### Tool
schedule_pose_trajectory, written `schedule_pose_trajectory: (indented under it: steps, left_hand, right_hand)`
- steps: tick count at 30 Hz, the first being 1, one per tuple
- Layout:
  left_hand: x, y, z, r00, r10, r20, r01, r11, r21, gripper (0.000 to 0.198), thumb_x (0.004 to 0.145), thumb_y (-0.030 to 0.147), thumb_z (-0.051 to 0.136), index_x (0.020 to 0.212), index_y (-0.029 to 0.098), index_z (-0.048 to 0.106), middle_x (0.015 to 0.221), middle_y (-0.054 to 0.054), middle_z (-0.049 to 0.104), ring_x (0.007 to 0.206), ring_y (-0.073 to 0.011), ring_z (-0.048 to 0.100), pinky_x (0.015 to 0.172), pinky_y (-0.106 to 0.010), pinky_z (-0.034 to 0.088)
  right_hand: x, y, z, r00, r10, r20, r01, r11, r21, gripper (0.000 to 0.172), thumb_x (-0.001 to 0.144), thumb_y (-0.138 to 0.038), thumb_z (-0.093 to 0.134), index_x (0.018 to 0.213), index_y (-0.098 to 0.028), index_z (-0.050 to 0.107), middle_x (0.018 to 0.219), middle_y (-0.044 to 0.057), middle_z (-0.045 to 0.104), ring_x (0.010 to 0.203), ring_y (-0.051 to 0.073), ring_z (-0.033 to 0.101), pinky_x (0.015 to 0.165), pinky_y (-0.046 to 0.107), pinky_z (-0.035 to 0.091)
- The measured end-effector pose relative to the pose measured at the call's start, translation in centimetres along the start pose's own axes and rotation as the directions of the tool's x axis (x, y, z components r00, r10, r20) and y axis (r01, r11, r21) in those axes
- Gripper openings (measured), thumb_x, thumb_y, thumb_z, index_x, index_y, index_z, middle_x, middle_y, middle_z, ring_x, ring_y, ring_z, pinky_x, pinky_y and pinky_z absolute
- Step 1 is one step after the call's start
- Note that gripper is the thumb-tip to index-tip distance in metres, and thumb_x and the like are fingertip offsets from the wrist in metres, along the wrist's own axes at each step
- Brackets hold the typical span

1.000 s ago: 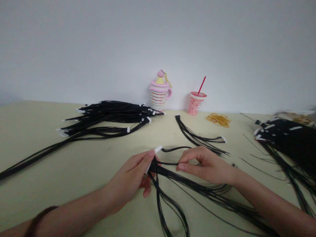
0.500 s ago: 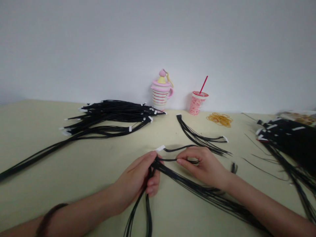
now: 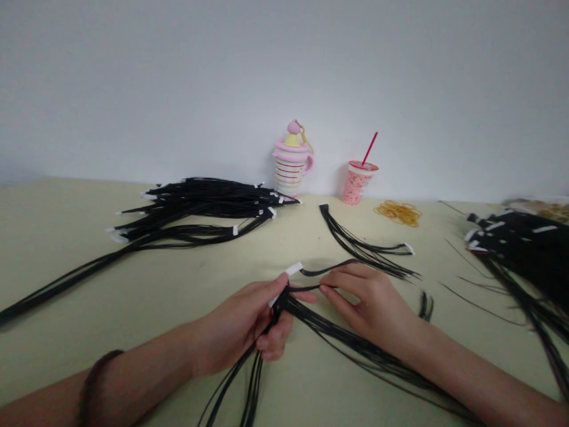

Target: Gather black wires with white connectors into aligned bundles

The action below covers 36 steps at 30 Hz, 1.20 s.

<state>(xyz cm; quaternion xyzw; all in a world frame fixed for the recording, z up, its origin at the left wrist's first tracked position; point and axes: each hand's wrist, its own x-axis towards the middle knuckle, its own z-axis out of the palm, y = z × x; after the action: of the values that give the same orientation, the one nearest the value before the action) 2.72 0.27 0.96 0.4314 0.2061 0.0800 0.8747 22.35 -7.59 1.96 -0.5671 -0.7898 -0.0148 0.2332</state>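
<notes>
My left hand [image 3: 246, 323] is closed around a bundle of thin black wires [image 3: 338, 338] near its end, where white connectors [image 3: 293, 268] poke out above my thumb. The bundle trails from my fist down to the near edge and off to the right under my right forearm. My right hand [image 3: 371, 302] pinches a single black wire [image 3: 326, 270] just right of my left thumb, its fingertips almost touching my left hand. Both hands hover just above the pale yellow table [image 3: 133, 296].
A large pile of black wires [image 3: 200, 207] lies at the back left, another heap of black wires [image 3: 524, 249] at the right edge. A small loose bunch of wires [image 3: 360, 246] lies behind my hands. By the wall stand a pink striped mug [image 3: 291, 166], a pink cup with a straw [image 3: 358, 181] and yellow rubber bands [image 3: 398, 212].
The bundle's trailing loop swung from right of my left hand to below it. My right hand slid left along the single wire toward my left thumb.
</notes>
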Motion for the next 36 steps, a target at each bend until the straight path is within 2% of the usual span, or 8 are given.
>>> schedule_pose_trajectory:
  steps: [7,11,14,16,21,25,31,36]
  left_hand:
    - [0.2,-0.1,-0.1,0.999,-0.015,0.046,0.021,0.990,-0.137,0.042,0.088,0.047,0.033,0.091,0.018,0.062,0.047,0.005,0.034,0.045,-0.0080,0.027,0.050,-0.022,0.028]
    - [0.3,-0.2,0.2,0.999,0.002,0.047,0.005,0.990,-0.144,0.040,0.088,0.046,0.034,0.088,0.018,0.062,0.048,0.005,0.035,0.046,-0.0083,0.029,0.052,-0.023,0.030]
    - [0.3,-0.3,0.4,0.999,0.017,0.042,-0.011,0.991,-0.131,0.041,0.088,0.046,0.033,0.096,0.017,0.061,0.049,0.005,0.034,0.047,-0.0087,0.030,0.052,-0.023,0.031]
    - [0.3,-0.4,0.5,0.999,0.027,0.046,-0.021,0.992,-0.126,0.040,0.089,0.046,0.033,0.099,0.018,0.060,0.050,0.005,0.035,0.049,-0.0088,0.031,0.055,-0.023,0.032]
    - [0.1,-0.8,0.4,0.995,0.067,0.072,-0.061,0.994,-0.088,0.036,0.089,0.043,0.033,0.092,0.020,0.060,0.052,0.004,0.036,0.052,-0.0090,0.036,0.059,-0.025,0.035]
    - [0.3,-1.4,0.2,0.985,0.152,0.084,-0.152,0.988,-0.011,0.038,0.090,0.041,0.034,0.079,0.016,0.060,0.053,0.003,0.040,0.051,-0.0084,0.036,0.058,-0.025,0.035]
    - [0.5,-1.8,0.6,0.974,0.224,0.011,-0.224,0.968,0.112,0.037,0.089,0.040,0.035,0.075,0.015,0.058,0.051,0.002,0.044,0.049,-0.0094,0.040,0.056,-0.026,0.037]
    - [0.3,-1.8,0.9,0.946,0.306,-0.106,-0.254,0.904,0.344,0.031,0.089,0.039,0.037,0.095,0.015,0.055,0.053,0.001,0.052,0.052,-0.0119,0.047,0.054,-0.024,0.036]
  right_hand:
    - [-0.7,-2.5,-1.3,0.967,-0.204,-0.155,0.175,0.968,-0.178,0.020,0.082,-0.012,0.050,0.099,-0.015,0.061,0.101,0.008,0.064,0.088,0.020,0.057,0.078,0.031,0.042]
    - [-0.2,-3.3,-1.4,0.998,0.025,-0.051,-0.017,0.988,0.155,0.019,0.084,-0.016,0.047,0.092,-0.017,0.065,0.082,0.004,0.065,0.071,0.014,0.057,0.065,0.025,0.042]
    - [0.4,-3.3,-1.0,0.978,0.155,0.139,-0.198,0.897,0.396,0.023,0.085,-0.020,0.046,0.076,-0.017,0.067,0.065,0.001,0.061,0.058,0.010,0.051,0.054,0.022,0.036]
    - [0.7,-3.3,-0.7,0.933,0.240,0.268,-0.355,0.731,0.583,0.025,0.084,-0.025,0.049,0.069,-0.015,0.067,0.060,0.000,0.057,0.052,0.008,0.046,0.048,0.021,0.032]
    - [0.8,-3.4,-0.1,0.706,0.390,0.591,-0.628,-0.040,0.777,0.019,0.071,-0.033,0.066,0.073,-0.014,0.066,0.047,-0.006,0.045,0.039,0.002,0.029,0.038,0.015,0.021]
    - [0.8,-4.0,0.2,0.670,0.409,0.620,-0.585,-0.224,0.780,0.017,0.062,-0.025,0.074,0.067,-0.012,0.064,0.045,-0.008,0.045,0.038,0.000,0.030,0.036,0.013,0.021]
    - [1.3,-5.0,0.4,0.785,0.317,0.532,-0.488,-0.213,0.847,0.016,0.066,-0.028,0.070,0.068,-0.012,0.066,0.053,-0.002,0.058,0.047,0.007,0.051,0.049,0.018,0.042]
    - [1.0,-4.7,0.5,0.869,0.261,0.420,-0.468,0.160,0.869,0.023,0.081,-0.029,0.055,0.069,-0.013,0.066,0.068,0.004,0.067,0.070,0.013,0.061,0.074,0.026,0.047]
